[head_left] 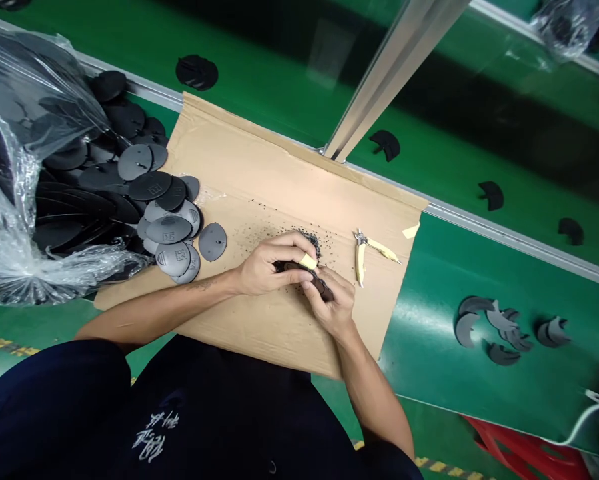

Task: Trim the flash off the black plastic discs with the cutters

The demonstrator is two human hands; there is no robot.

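Both hands meet over a brown cardboard sheet [259, 173] on a green table. My left hand [267, 265], with tape on one fingertip, and my right hand [332, 303] together grip a dark oval rubber piece [313, 280]. Small black shavings [279, 233] lie scattered on the cardboard just beyond the hands. Yellow-handled pliers [364, 257] lie on the cardboard to the right of the hands, untouched.
A pile of grey and black oval discs [149, 193] spills from a clear plastic bag [19, 167] at the left. Cut crescent pieces [499, 327] lie on the green table at right. A metal post [384, 73] rises behind the cardboard. Loose black pieces sit on the far belt [489, 195].
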